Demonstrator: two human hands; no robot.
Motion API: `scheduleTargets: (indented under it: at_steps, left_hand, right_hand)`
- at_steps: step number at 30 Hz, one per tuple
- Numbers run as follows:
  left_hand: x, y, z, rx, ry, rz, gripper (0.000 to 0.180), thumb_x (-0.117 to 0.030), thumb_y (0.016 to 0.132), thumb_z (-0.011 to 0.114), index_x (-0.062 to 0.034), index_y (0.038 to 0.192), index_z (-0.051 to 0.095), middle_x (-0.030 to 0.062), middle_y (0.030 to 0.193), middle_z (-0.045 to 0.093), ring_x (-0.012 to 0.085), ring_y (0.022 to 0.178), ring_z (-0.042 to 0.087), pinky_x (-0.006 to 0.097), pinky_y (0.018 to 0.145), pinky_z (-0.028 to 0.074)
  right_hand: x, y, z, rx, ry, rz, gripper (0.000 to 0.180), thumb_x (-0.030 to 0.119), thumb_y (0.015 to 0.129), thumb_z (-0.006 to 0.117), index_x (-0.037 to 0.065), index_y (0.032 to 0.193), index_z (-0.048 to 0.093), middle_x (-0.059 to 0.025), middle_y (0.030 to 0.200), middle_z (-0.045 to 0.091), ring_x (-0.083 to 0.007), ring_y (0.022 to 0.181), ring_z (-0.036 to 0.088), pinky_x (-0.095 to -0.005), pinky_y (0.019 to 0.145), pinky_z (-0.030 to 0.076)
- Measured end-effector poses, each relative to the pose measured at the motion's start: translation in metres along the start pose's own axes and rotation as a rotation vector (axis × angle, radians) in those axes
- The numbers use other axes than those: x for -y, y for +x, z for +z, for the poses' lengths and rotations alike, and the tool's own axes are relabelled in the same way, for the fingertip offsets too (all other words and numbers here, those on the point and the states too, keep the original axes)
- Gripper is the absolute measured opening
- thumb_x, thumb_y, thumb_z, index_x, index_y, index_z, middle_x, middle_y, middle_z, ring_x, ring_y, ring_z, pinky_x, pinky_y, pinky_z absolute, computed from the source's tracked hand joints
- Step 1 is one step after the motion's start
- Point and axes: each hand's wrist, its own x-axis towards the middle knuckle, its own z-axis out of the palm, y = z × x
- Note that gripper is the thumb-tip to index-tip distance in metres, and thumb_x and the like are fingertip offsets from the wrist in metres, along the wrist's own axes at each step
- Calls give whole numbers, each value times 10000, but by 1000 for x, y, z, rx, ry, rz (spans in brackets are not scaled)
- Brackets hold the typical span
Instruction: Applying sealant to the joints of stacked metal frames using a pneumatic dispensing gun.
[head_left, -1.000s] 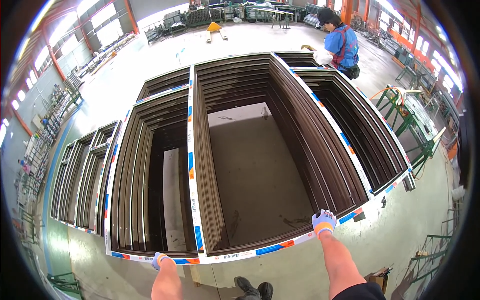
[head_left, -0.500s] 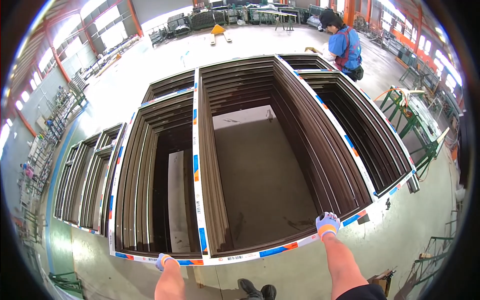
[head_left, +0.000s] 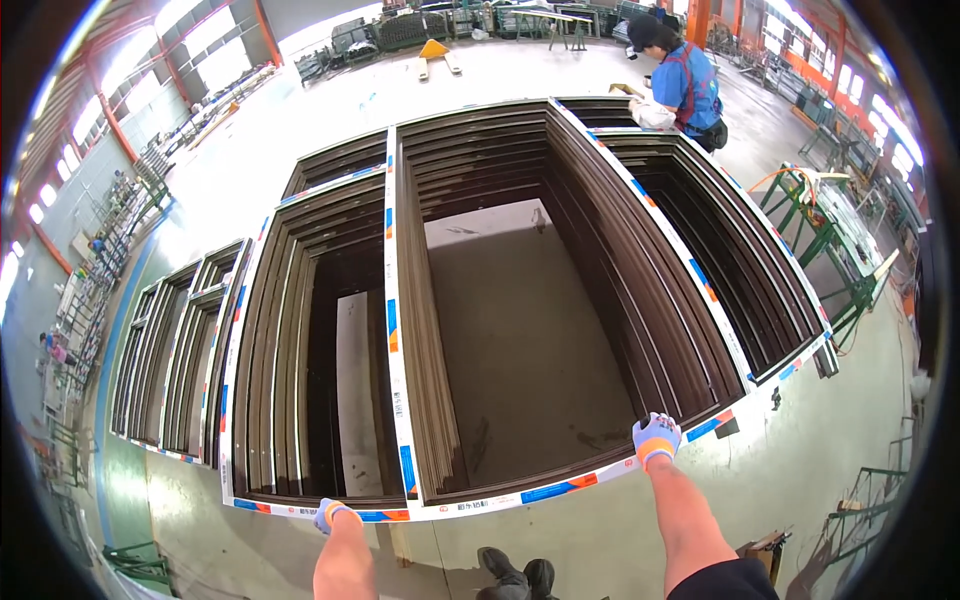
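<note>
Both hands had slid only slightly along the near rail since the earlier frames, and the big frame had barely shifted in the picture. At lower centre-left, the left hand [head_left: 332,514], gloved, was clamped on the near edge of the dark brown frame [head_left: 520,300]; at lower right, the right hand [head_left: 656,439] gripped the same taped edge further along. By my reading, the step in hand was holding or lifting the near end of this frame off the stack, and the next move would have called for an even pull from both hands so the long rails did not twist. The frame filled the picture's middle, lying on a stack of like frames on the concrete floor [head_left: 300,120]. Its dark, ribbed profiles were banded with white protective tape [head_left: 392,330] bearing blue and orange marks. At upper right, a co-worker [head_left: 685,85] in blue bent over the far end.
</note>
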Motion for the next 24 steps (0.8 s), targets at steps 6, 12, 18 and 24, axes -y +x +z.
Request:
scheduleTargets:
  at_steps: [6,12,18,24]
  left_hand:
    - [-18,-51,-9,-18,-358,-106,353,-268,919,515,4,1117,621,116,1032,692,222,886,719,357,710,570]
    - [-17,-17,4,9,125,-68,296,-258,968,518,-154,1179,699,-21,1106,690,78,936,668,257,761,533]
    - [-16,19,21,-27,124,-133,329,-218,990,454,-142,1209,687,8,1139,684,83,979,661,262,779,532]
    - [-18,-38,8,-75,-536,-267,346,-307,820,597,-52,1048,645,97,977,700,274,866,717,408,737,573]
  right_hand:
    - [-15,-2,1,-26,-48,40,349,419,855,588,109,964,706,-101,1037,691,-278,1054,637,-418,926,469]
    - [-10,-3,-3,-35,-27,19,345,423,860,589,113,957,707,-102,1032,690,-276,1053,636,-420,926,467]
    - [-4,-4,-4,-48,-1,9,334,423,855,603,115,934,708,-103,1024,691,-277,1042,638,-421,918,468]
    - [-18,-2,2,-50,-38,26,332,418,854,596,113,925,707,-99,1025,692,-279,1037,640,-420,918,472]
